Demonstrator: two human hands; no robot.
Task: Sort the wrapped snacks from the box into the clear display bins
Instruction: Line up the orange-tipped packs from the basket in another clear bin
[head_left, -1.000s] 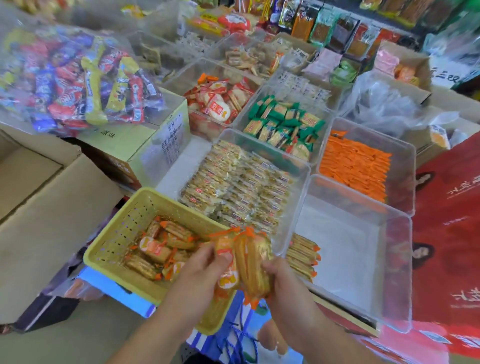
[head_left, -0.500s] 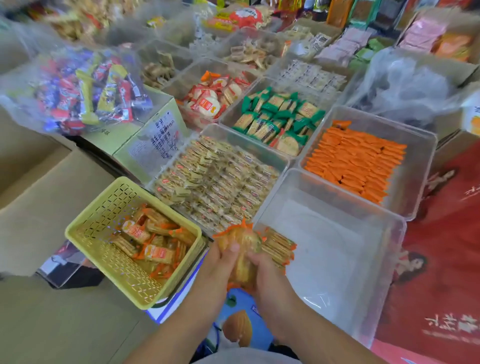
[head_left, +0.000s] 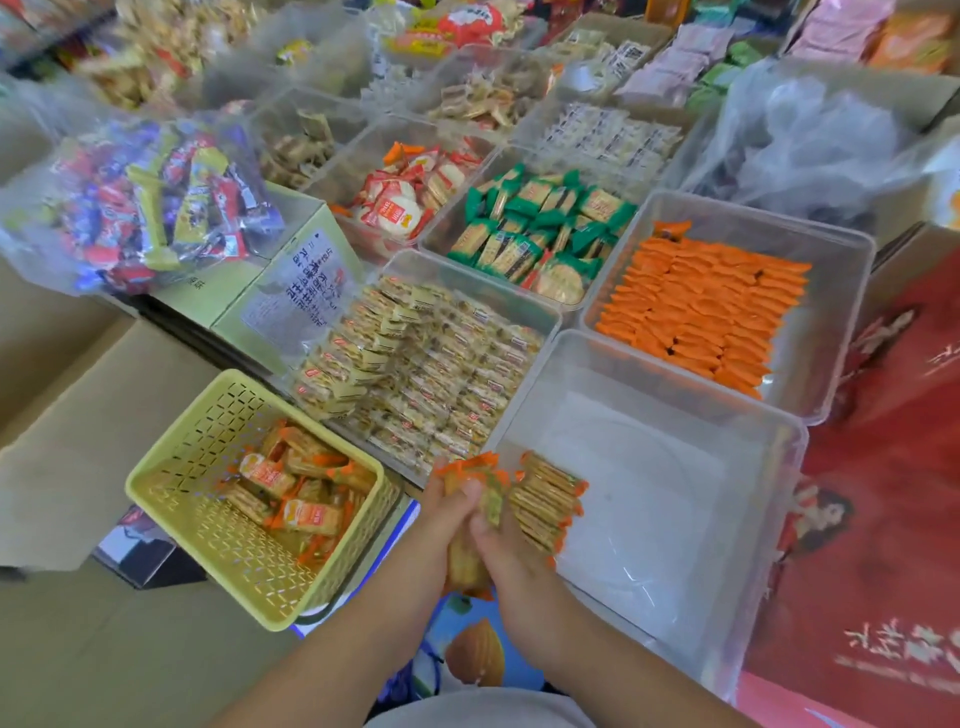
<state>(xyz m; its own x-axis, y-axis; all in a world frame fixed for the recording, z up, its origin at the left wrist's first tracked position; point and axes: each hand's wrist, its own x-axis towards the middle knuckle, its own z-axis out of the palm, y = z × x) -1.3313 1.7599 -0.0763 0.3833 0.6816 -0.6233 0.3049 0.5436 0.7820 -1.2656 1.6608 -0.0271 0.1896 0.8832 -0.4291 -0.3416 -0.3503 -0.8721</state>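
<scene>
Both hands hold a small stack of orange-wrapped cracker packs (head_left: 475, 519) between them, at the near left corner of a mostly bare clear bin (head_left: 675, 395). My left hand (head_left: 447, 525) grips the stack from the left and my right hand (head_left: 506, 551) grips it from the right. A row of the same packs (head_left: 545, 499) stands on edge inside that bin, right beside the held stack. To the left, a yellow perforated basket (head_left: 208, 426) holds several more of these packs (head_left: 301, 493).
Clear bins behind hold beige packs (head_left: 426, 364), green packs (head_left: 535, 228), orange packs (head_left: 701, 306) and red-and-white ones (head_left: 410, 192). A clear bag of mixed sweets (head_left: 145, 202) lies on a green carton at left. Brown cardboard boxes (head_left: 78, 415) flank the left side; crumpled plastic (head_left: 810, 140) is back right.
Both hands carried the stack of orange packs from above the yellow basket rightward and down to the clear bin's near left corner, beside the standing row. The view tilted downward.
</scene>
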